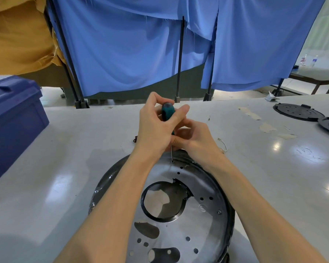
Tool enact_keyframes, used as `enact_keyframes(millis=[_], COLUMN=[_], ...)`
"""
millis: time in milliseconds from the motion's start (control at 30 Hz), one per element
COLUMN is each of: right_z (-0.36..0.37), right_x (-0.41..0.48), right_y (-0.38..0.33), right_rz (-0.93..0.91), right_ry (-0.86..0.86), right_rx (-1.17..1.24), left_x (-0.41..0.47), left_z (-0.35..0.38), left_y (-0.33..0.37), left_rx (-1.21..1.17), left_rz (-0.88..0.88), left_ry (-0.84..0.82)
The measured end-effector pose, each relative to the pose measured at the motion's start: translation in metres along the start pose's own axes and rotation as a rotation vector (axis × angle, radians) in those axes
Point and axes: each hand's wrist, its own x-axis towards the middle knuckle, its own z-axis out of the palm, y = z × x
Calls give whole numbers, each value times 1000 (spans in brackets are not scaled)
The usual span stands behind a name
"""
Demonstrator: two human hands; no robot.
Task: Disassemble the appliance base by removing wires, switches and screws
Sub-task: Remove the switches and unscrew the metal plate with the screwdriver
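The appliance base [203, 224] lies flat on the worktop [65, 149], nearest the person. At its far edge a screwdriver [167, 111] stands tip-down in a screw [172, 161]. The left hand [154, 128] has its fingers clamped round the green handle, and the right hand [195, 138] pinches lower down, steadying it. The step looks like screw removal; next comes turning under firm downward pressure.

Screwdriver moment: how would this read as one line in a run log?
left hand: grips screwdriver handle | right hand: holds its shaft | tip: on screw near appliance base far rim
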Motion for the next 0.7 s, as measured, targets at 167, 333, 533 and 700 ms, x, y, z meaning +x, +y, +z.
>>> enact_keyframes(millis=[167,333,533,700], right_z=[-6,-3,-5,-2], right_x=[1,0,0,-1], right_y=[5,5,5,5], right_rz=[85,65,61,53], right_ry=[32,9,11,9], right_rx=[44,23,41,56], left_x=[2,1,2,2], left_z=[-4,-6,-4,-6], left_y=[2,-1,4,2], left_rx=[-102,-22,-245,-72], left_rz=[-74,-61,-118,-3], left_ry=[-216,-39,-206,-33])
